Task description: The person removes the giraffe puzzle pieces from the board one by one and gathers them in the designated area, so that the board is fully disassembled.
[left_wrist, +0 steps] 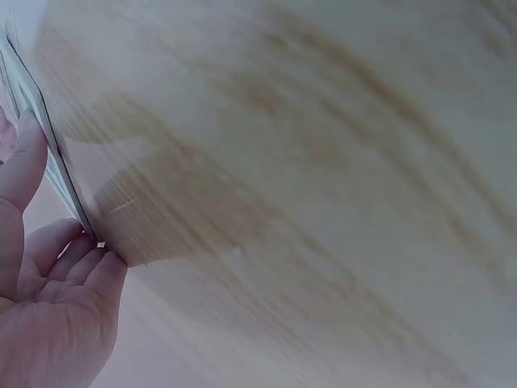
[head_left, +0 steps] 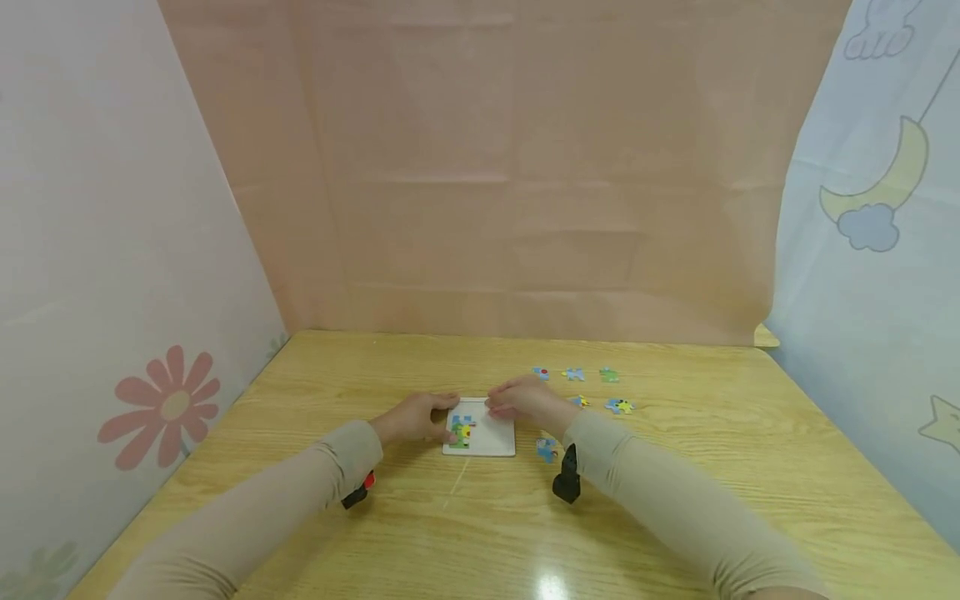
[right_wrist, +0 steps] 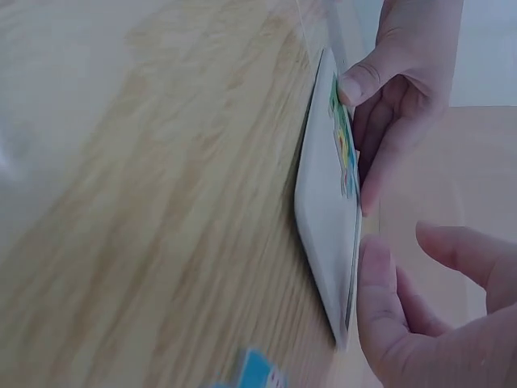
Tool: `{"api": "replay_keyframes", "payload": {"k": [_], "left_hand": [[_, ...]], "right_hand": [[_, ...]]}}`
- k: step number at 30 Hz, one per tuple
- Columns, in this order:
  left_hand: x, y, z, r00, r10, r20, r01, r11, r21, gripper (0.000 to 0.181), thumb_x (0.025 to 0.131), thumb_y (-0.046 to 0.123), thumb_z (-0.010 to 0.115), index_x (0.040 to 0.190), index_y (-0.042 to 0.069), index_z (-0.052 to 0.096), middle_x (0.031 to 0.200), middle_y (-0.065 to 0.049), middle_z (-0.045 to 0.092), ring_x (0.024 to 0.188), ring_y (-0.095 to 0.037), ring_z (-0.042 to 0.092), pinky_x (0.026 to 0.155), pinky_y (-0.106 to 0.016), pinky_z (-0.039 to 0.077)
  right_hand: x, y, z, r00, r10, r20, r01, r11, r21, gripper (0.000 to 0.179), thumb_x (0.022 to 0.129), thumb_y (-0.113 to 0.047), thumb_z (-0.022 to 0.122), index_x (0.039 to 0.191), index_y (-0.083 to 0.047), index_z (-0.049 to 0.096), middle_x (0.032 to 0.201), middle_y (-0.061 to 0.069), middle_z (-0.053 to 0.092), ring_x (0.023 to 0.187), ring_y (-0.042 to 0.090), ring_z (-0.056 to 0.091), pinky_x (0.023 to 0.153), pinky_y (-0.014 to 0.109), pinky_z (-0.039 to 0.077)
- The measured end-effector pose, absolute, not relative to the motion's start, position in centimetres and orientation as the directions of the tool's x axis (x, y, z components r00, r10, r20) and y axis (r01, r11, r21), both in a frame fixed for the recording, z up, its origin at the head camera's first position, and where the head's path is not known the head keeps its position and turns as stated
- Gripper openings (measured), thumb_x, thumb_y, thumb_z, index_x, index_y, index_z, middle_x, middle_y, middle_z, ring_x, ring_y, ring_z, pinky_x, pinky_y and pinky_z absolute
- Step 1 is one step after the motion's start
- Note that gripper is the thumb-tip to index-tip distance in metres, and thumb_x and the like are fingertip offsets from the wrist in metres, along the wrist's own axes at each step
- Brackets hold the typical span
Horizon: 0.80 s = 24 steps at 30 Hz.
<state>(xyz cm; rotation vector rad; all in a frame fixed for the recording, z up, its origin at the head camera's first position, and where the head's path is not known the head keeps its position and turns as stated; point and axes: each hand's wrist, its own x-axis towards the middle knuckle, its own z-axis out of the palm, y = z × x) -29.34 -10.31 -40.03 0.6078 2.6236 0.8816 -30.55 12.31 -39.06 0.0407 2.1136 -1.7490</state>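
A white puzzle tray [head_left: 491, 437] lies on the table, with a few joined puzzle pieces [head_left: 461, 429] in blue, green and yellow along its left side. My left hand [head_left: 416, 417] holds the tray by its left edge, the thumb on the pieces near the lower corner and the other fingers along the outer edge. In the right wrist view, my right hand [right_wrist: 440, 311] is beside the tray's far edge, thumb and index finger apart with nothing visible between them. The head view shows this hand over the tray's upper right corner.
Several loose puzzle pieces [head_left: 609, 375] lie to the right of the tray, some partly behind the right hand. Another blue piece [head_left: 546, 450] is beside the tray's lower right side. A brown paper sheet [head_left: 510, 183] hangs behind the wooden table [head_left: 450, 533].
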Motion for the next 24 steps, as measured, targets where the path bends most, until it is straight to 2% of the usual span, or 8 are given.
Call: {"api": "replay_keyframes", "payload": {"k": [6, 12, 15, 19, 24], "left_hand": [[-29.5, -10.1, -40.2, -0.858, 0.493, -0.146, 0.313, 0.725, 0.614, 0.079, 0.079, 0.027, 0.079, 0.146, 0.006, 0.042, 0.155, -0.008, 0.035, 0.146, -0.031, 0.027, 0.119, -0.048, 0.024], [-29.5, -10.0, -40.0, -0.853, 0.501, -0.145, 0.31, 0.71, 0.632, 0.079, 0.081, 0.026, 0.078, 0.147, 0.005, 0.04, 0.156, -0.009, 0.034, 0.146, -0.033, 0.025, 0.119, -0.049, 0.023], [-29.5, -10.1, -39.9, -0.84, 0.523, -0.141, 0.335, 0.706, 0.624, 0.079, 0.082, 0.026, 0.077, 0.147, 0.003, 0.038, 0.156, -0.011, 0.032, 0.146, -0.035, 0.025, 0.118, -0.049, 0.024], [-29.7, -10.3, -39.9, -0.823, 0.548, -0.15, 0.345, 0.692, 0.634, 0.079, 0.084, 0.027, 0.076, 0.148, 0.002, 0.036, 0.157, -0.012, 0.03, 0.145, -0.034, 0.026, 0.117, -0.047, 0.028], [-29.8, -10.5, -39.8, -0.818, 0.551, -0.169, 0.32, 0.678, 0.662, 0.079, 0.084, 0.025, 0.076, 0.149, 0.004, 0.035, 0.158, -0.01, 0.029, 0.146, -0.032, 0.026, 0.117, -0.046, 0.03]], "right_hand": [[-31.1, 10.3, -39.6, -0.926, -0.238, -0.293, 0.223, 0.283, -0.933, 0.032, 0.087, -0.003, 0.07, 0.117, 0.008, 0.065, 0.112, 0.019, 0.07, 0.088, 0.02, 0.071, 0.083, 0.031, 0.058], [-31.0, 9.3, -39.9, -0.943, -0.218, -0.25, 0.123, 0.471, -0.873, 0.022, 0.08, -0.008, 0.076, 0.102, -0.001, 0.073, 0.101, 0.008, 0.072, 0.082, 0.015, 0.065, 0.078, 0.029, 0.056], [-31.1, 9.0, -39.9, -0.952, -0.195, -0.237, 0.096, 0.544, -0.834, 0.02, 0.077, -0.013, 0.081, 0.095, -0.007, 0.076, 0.102, 0.004, 0.07, 0.081, 0.015, 0.063, 0.078, 0.03, 0.053], [-31.0, 8.6, -40.1, -0.957, -0.187, -0.221, 0.078, 0.571, -0.817, 0.018, 0.073, -0.014, 0.085, 0.088, -0.009, 0.076, 0.107, 0.003, 0.069, 0.086, 0.017, 0.06, 0.085, 0.036, 0.05], [-30.8, 8.4, -40.2, -0.952, -0.237, -0.192, 0.026, 0.563, -0.826, 0.015, 0.072, -0.012, 0.085, 0.084, -0.007, 0.076, 0.107, 0.003, 0.07, 0.099, 0.02, 0.059, 0.098, 0.047, 0.045]]}}
